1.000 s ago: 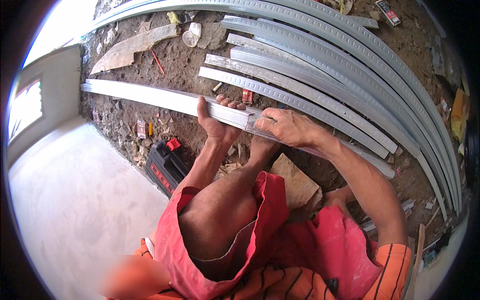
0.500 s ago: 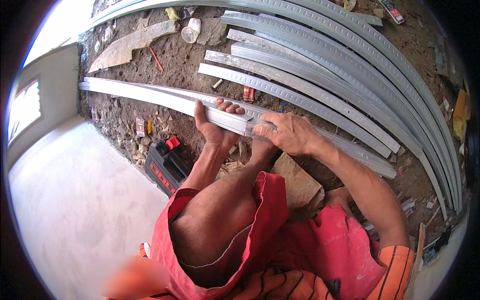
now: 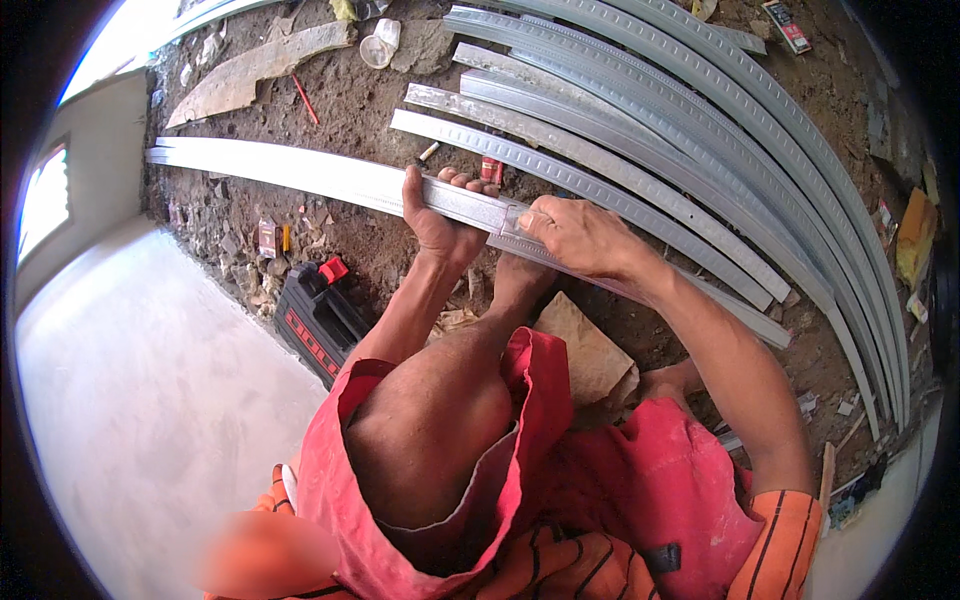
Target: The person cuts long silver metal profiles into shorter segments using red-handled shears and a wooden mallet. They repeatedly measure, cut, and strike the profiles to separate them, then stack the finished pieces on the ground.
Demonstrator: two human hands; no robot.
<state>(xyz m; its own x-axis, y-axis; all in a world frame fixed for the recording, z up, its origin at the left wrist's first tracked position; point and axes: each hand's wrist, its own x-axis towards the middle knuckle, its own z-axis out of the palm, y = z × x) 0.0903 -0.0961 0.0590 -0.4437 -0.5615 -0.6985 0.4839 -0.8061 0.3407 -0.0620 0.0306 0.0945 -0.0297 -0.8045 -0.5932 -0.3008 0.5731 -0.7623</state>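
A long, shiny metal channel point(image 3: 300, 172) runs from the far left to my hands, its broad flat face turned up. My left hand point(image 3: 438, 222) is wrapped round it from below, thumb on the near side and fingertips showing over the far edge. At the channel's right end, my right hand point(image 3: 590, 238) is closed on the overlap with a second metal profile point(image 3: 735, 310), which continues to the right under my forearm. The fingers of my right hand partly hide this joint. My bare foot point(image 3: 522, 285) is just below the joint.
Several metal profiles point(image 3: 600, 170) lie beyond my hands, curving to the right. A black and red tool case point(image 3: 318, 320) stands left of my knee, beside a pale smooth slab point(image 3: 160, 350). Stones, a red pencil point(image 3: 305, 100), a plastic cup point(image 3: 378, 48) and a brown paper piece point(image 3: 585, 345) litter the dirt.
The channel has rolled in my hands: its flat face now shows where a ridged far edge was visible. Both hands keep their hold, and the right has shifted slightly along the joint.
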